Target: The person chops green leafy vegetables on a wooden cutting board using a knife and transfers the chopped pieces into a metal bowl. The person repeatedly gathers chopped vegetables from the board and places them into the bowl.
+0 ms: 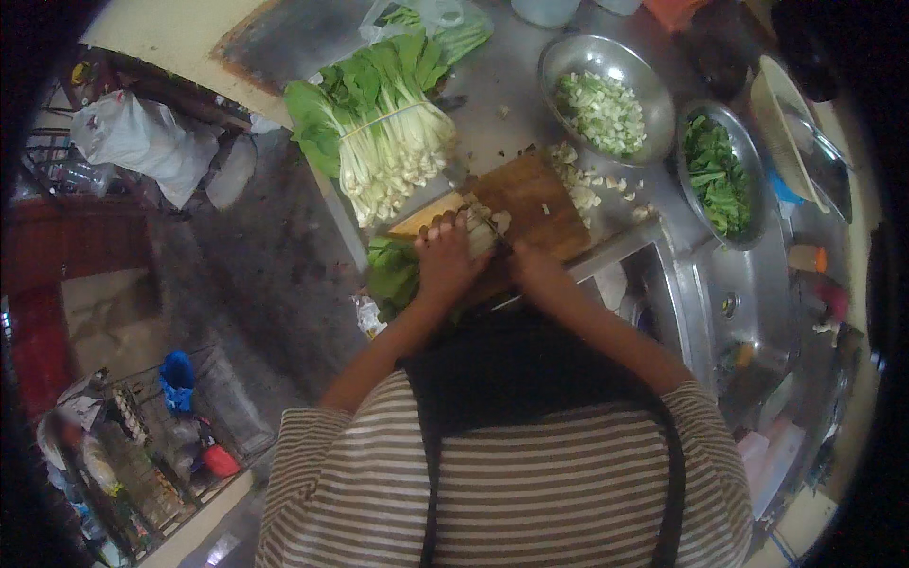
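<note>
My left hand (449, 255) presses a bunch of leafy greens with pale stems (481, 234) onto the wooden cutting board (540, 202); its leaves (392, 273) stick out left of the hand. In my right hand (532, 268), somewhat blurred, is a knife (495, 231) whose blade lies at the root end of the bunch. Trimmed root ends (582, 188) are scattered beyond the board. A large banded bundle of the same greens (398, 135) lies at the upper left of the board. Chopped pale stems (603, 113) fill part of a round metal bowl (657, 92).
An oval metal bowl (754, 220) with cut green leaves (716, 174) stands on the right beside the steel sink (753, 284). A cream plastic basket (777, 121) is at the far right. A plastic bag of green vegetables (461, 32) lies at the top.
</note>
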`<state>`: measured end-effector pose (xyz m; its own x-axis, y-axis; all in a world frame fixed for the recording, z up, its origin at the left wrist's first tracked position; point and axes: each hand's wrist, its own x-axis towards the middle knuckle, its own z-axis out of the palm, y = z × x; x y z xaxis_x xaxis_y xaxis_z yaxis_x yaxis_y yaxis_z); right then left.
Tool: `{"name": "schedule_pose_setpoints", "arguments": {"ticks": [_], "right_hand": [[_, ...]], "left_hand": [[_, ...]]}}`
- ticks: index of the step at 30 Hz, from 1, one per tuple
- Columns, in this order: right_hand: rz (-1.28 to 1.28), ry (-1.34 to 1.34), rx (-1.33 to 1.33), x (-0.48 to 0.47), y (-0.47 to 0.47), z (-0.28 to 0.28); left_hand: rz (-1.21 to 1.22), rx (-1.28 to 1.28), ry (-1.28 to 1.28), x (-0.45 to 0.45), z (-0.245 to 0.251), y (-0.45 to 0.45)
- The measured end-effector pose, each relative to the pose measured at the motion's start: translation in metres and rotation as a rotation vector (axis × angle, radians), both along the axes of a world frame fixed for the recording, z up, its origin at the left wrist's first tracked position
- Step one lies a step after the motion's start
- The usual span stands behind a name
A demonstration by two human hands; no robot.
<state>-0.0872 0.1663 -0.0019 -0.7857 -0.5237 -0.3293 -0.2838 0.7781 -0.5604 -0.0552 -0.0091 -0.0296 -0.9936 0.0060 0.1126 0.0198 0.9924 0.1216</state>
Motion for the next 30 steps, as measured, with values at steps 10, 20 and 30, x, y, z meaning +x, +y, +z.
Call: {"name": "schedule_pose_setpoints", "arguments": {"ticks": [10,20,30], "right_hand": [[-0.122,0.009,-0.197,-0.007,0.028,-0.014],[-0.363,0.086,0.037,-0.019,0.088,0.01],[-0.141,-0.147,-0.087,0.035,0.051,0.016]], "left_hand": [[-0.014,0.113,-0.116,-0.005,0.022,-0.002],[-0.06,0.015,-0.182,-0.014,0.03,-0.019],[-0.058,0.024,-0.258,-0.01,0.034,-0.021]]}}
